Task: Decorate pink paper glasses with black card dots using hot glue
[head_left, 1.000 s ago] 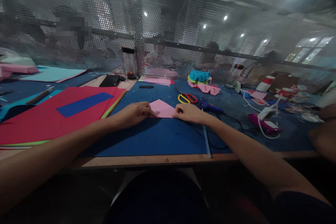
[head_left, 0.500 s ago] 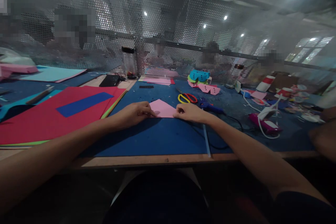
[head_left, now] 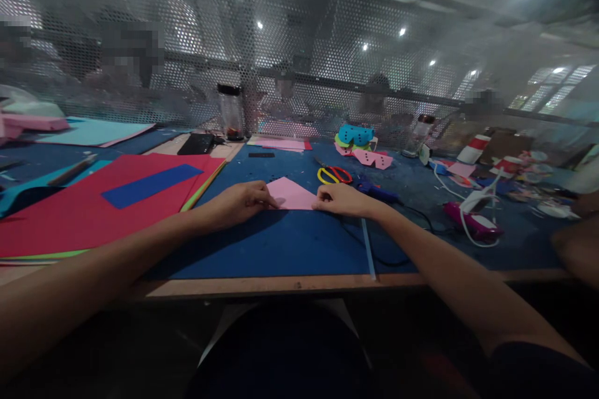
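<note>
A pink sheet of paper (head_left: 292,193), pointed at the top and straight along its near edge, lies on the blue mat (head_left: 285,243). My left hand (head_left: 250,199) is closed at its left corner, fingertips pressed on the paper. At the opposite corner my right hand (head_left: 339,199) pinches the paper between thumb and curled fingers. Scissors with yellow and red handles (head_left: 334,175) lie just behind my right hand. A blue glue gun (head_left: 379,191) rests to the right of that hand, its cord trailing away.
Red sheets (head_left: 140,199) with a blue strip (head_left: 152,186) lie at left. Cut paper masks (head_left: 355,135), a jar (head_left: 230,112) and a phone (head_left: 195,143) stand or lie behind. A magenta tool (head_left: 470,221) with white cord and a translucent stick (head_left: 368,249) are at right. Beyond rises a perforated metal screen (head_left: 299,31).
My right hand has shifted slightly to the right along the paper's near edge. My left hand and the paper look almost the same.
</note>
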`<state>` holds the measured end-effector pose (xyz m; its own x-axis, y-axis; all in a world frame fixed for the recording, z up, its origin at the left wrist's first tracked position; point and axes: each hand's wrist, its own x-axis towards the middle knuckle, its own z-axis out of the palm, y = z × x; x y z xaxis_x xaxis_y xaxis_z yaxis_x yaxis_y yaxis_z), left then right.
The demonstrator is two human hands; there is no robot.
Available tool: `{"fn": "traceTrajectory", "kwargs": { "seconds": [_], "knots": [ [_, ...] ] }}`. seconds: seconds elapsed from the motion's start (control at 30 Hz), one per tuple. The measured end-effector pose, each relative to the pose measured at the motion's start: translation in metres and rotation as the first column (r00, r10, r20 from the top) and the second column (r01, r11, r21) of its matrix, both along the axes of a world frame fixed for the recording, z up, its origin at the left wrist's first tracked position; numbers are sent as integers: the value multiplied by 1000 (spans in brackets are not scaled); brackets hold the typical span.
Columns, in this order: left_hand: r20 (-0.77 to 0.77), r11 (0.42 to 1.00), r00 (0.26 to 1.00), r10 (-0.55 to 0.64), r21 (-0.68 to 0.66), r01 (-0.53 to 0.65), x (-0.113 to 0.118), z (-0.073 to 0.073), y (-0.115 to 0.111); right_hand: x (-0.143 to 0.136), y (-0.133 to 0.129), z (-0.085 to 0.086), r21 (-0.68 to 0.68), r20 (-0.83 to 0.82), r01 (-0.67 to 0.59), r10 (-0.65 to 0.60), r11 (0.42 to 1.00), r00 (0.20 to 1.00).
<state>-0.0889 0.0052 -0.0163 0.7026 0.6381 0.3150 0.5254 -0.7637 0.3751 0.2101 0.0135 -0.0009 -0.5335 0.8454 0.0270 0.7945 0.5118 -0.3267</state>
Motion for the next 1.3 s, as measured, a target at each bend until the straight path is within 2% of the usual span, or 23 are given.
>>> {"fn": "traceTrajectory", "kwargs": {
  "seconds": [0.8, 1.3],
  "knots": [
    [-7, 1000, 1000, 13, -13, -13, 1, 3, -2, 7, 4, 1, -37, 12, -11, 12, 999, 1000],
    [-4, 1000, 1000, 11, -18, -11, 1, 3, -2, 9, 2, 8, -68, 21, -16, 18, 998, 1000]
  ]
}}
